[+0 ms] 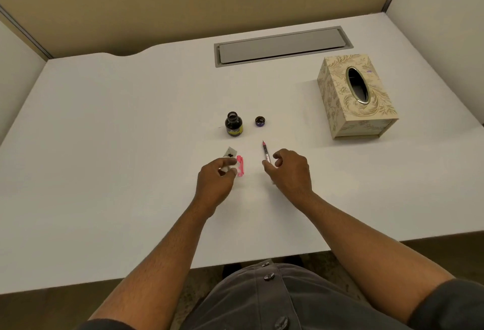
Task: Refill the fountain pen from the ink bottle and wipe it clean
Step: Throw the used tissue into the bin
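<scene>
An open ink bottle (233,126) with a yellow label stands mid-table, and its dark cap (260,121) lies upturned to its right. My left hand (216,176) is closed on a white tissue (231,153) that carries a dark ink stain. A pink pen barrel (240,166) lies right against its fingertips. The fountain pen's front part (265,151), nib pointing away from me, lies on the table. My right hand (289,170) hovers at the pen's rear end with thumb and fingers apart. I cannot tell whether they touch it.
A patterned beige tissue box (353,96) stands at the right. A grey cable hatch (282,45) is set into the white desk (117,133) at the back. Partition walls enclose the desk on three sides. The front edge runs close to my body.
</scene>
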### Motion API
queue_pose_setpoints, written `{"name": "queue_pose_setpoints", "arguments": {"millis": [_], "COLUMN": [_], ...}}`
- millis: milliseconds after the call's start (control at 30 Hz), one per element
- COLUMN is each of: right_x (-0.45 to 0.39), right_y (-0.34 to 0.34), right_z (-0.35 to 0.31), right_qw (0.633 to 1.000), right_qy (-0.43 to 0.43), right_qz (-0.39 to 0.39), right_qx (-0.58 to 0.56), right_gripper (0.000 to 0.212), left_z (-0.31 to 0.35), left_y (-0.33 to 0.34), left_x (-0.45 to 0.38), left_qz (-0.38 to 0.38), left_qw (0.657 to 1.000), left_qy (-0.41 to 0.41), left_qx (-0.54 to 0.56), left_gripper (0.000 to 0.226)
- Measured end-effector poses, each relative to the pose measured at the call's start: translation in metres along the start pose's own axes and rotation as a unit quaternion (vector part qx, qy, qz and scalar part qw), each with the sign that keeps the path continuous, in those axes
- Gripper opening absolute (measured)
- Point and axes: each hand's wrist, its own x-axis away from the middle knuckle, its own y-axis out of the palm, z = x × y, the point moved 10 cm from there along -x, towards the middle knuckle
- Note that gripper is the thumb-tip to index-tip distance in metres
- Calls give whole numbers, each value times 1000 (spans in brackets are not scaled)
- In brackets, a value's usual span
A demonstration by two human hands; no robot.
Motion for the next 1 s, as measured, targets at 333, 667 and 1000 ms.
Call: {"name": "queue_pose_setpoints", "arguments": {"millis": [333, 667, 1000], "right_x": [45, 90, 172], "right_y": [-1, -11, -49], "right_z": [-10, 35, 115], "right_qw": [952, 911, 850], "right_qy": [49, 149, 278], "right_qz": [-77, 10, 181], "right_qx": [-292, -384, -408], "right_gripper": [28, 19, 17], "left_z": [25, 25, 25], "left_y": [40, 86, 168], "left_x": [10, 30, 96], "left_qz": [-141, -252, -423], "left_qw": [977, 958, 900], "left_qy": [18, 31, 18], "left_qx": [159, 132, 104], "left_gripper": [17, 11, 10]}}
